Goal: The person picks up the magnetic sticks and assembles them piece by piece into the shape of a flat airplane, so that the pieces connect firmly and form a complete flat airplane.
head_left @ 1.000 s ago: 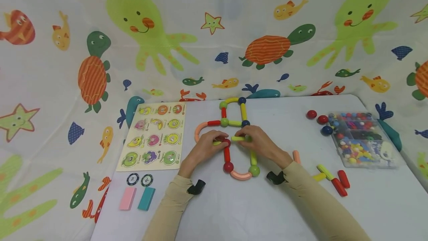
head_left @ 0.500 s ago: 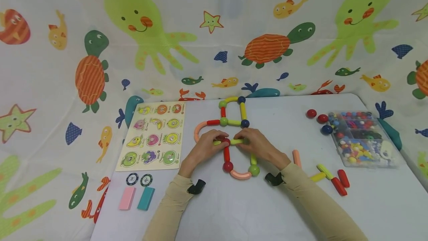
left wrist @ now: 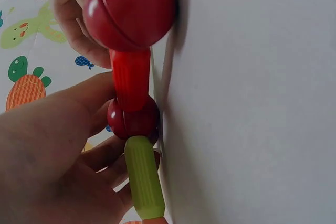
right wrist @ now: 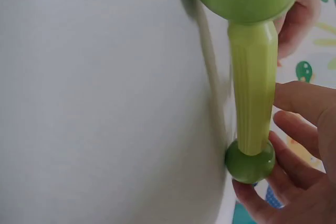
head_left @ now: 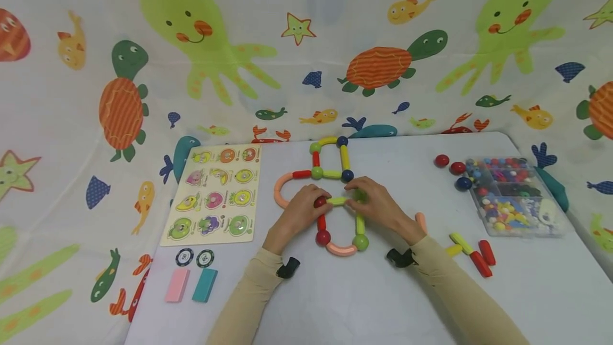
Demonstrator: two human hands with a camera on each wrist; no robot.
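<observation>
A yellow-green stick (head_left: 338,201) spans between a red ball (head_left: 320,203) and a green ball (head_left: 360,195) in a figure of balls and sticks. My left hand (head_left: 299,211) holds the red ball; in the left wrist view its fingers curl round that ball (left wrist: 134,119), where a red stick (left wrist: 131,80) and a light green stick (left wrist: 145,177) meet. My right hand (head_left: 378,205) grips the green ball, partly hidden by its fingers. The right wrist view shows its fingers about this ball (right wrist: 250,165), at the end of an upright-looking yellow-green stick (right wrist: 254,87).
Loose sticks, among them a red stick (head_left: 487,253), lie right of the right forearm. A divided bead box (head_left: 519,196) and loose balls, one dark blue (head_left: 463,183), stand farther right. At left are a fruit puzzle board (head_left: 213,196), two chips and a pink block (head_left: 177,285).
My right hand has brought the yellow-green stick left against the red ball, then shifted its hold to the green ball. My left hand has stayed at the red ball. The head view has shifted slightly.
</observation>
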